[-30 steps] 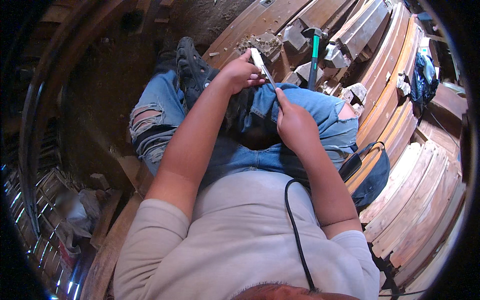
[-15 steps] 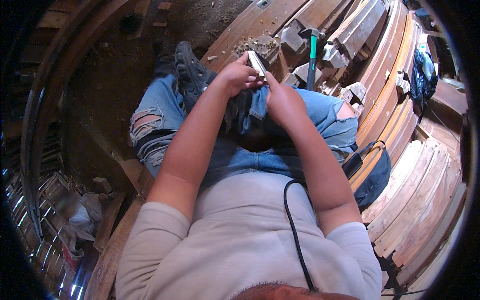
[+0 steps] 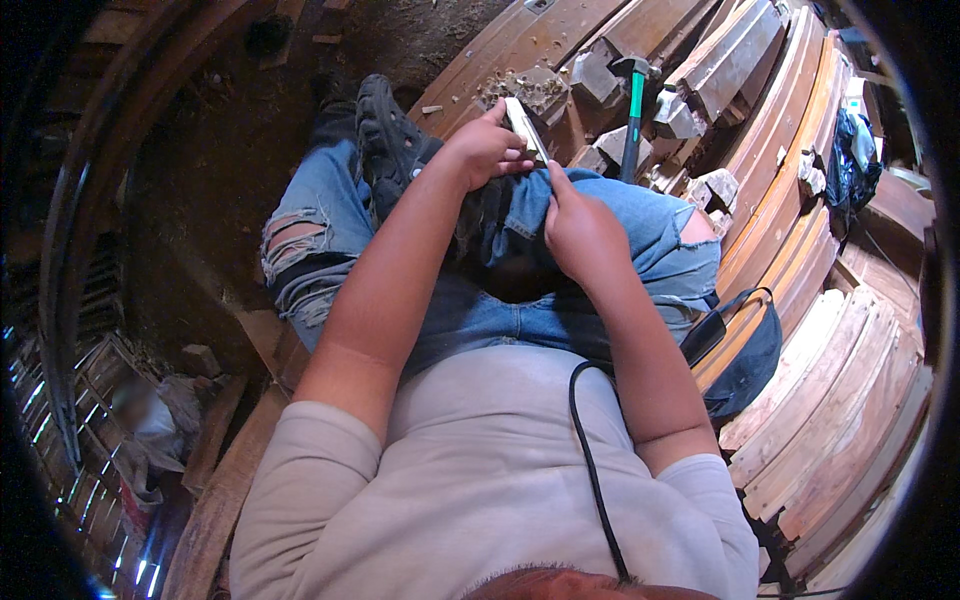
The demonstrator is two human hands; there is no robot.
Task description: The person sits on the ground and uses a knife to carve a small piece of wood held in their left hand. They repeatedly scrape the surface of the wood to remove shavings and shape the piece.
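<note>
Over my lap, my left hand grips a pale, narrow piece of wood, its thumb at the far end and its fingers curled beneath. A thin edge runs along the piece toward my right hand; I cannot tell whether it belongs to the wood or to a blade. That right hand is closed, with the index finger stretched toward the near end of the piece. What lies inside its fist is hidden. A hammer with a green and black handle rests among wood blocks just beyond my right knee.
Wood shavings lie on a brown board ahead. Long curved timbers and wood blocks fill the right side. A dark bag lies by my right hip, and a black cable crosses my shirt. Pale planks are stacked at lower right.
My right hand has drawn back a little to the right and toward me, and more of the pale piece's length shows. The left hand keeps its grip, having shifted only slightly.
</note>
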